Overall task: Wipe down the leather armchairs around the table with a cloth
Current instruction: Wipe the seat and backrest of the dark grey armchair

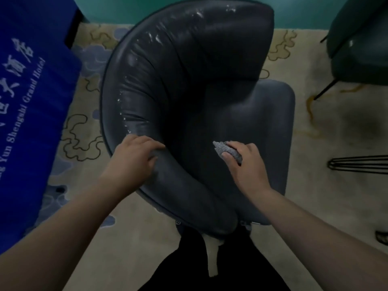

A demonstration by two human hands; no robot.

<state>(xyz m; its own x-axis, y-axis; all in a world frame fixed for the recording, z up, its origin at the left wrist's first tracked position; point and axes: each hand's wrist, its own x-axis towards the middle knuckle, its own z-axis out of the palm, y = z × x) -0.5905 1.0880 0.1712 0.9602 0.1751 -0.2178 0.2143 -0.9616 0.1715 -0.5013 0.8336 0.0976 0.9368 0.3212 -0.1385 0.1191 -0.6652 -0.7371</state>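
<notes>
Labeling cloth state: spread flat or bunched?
Bunched. The cloth is wadded inside the right hand, one crumpled end poking out past the fingers.

Your armchair [189, 80]: dark glossy leather, creased | your cloth [227, 151]: grey, rough weave | carpet [325, 143]: matt, patterned pile | tablecloth [31, 101]: blue smooth fabric

Dark grey armchair [189, 80], grey cloth [227, 152], blue tablecloth [31, 101], cloud-patterned cream carpet [325, 133].

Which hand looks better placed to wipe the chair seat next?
The right hand: it already holds the grey cloth just over the seat of the dark leather armchair. The left hand grips the armrest, steadying it.
</notes>
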